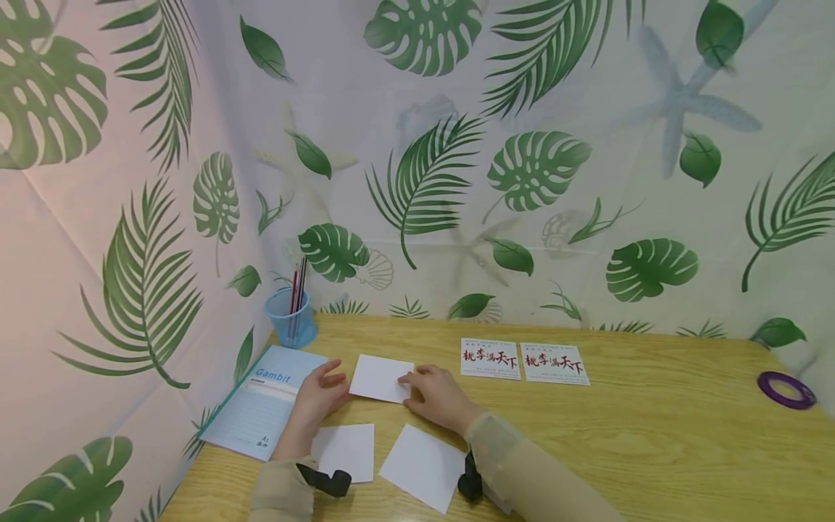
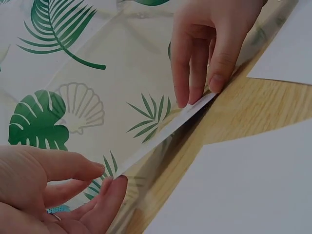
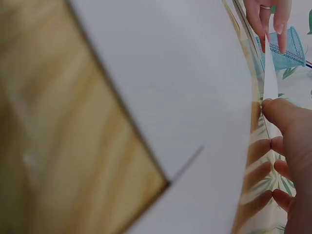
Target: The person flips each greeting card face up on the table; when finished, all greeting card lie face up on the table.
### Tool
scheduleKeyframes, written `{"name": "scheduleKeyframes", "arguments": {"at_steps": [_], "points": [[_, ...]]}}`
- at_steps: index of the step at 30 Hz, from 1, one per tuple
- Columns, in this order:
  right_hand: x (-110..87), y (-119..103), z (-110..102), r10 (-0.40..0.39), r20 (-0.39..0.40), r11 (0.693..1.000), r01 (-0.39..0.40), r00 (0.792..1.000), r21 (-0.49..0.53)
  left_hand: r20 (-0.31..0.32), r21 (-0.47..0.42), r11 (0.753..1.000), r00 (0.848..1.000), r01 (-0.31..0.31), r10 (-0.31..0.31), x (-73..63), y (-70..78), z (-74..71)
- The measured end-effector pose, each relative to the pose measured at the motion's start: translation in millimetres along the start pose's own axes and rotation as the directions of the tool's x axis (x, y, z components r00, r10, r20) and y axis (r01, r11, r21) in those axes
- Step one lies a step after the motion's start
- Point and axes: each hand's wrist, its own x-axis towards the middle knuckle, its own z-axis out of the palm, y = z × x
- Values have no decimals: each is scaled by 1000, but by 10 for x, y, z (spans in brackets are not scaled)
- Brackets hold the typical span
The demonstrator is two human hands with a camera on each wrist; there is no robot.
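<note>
A blank white card [image 1: 378,373] is held slightly above the table between both hands. My right hand [image 1: 438,395] pinches its right edge, thumb on one face and fingers on the other, as the right wrist view shows. At the card's left edge, my left hand [image 1: 322,389] touches the corner with its fingertips; in the left wrist view the thumb [image 2: 90,168] stands apart from the card. Nearer the body lie two more blank white cards, a left one [image 1: 349,453] and a right one [image 1: 424,467], partly below the wrists.
A blue notebook [image 1: 261,406] lies left, with a blue mesh pencil cup [image 1: 290,319] behind it. Two cards with red characters, one [image 1: 491,359] beside the other [image 1: 554,364], lie right of centre. A purple tape ring [image 1: 786,390] is at far right. Patterned cloth [image 1: 430,181] hangs behind.
</note>
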Motion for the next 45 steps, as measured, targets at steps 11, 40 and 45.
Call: {"name": "scheduleKeyframes", "arguments": {"at_steps": [11,40,45], "points": [[-12,7,-46,-23,31,999,22,999,37,63,45,999,998,-25,23,20,-30,16],[-105,110,-144,-37,-34,987,42,999,157,161,-19,997,984,74,-70,-6,-16,28],[-112,118,-139,-35,-96,984,51,995,170,156,-31,997,986,67,-62,-10,17,45]]}}
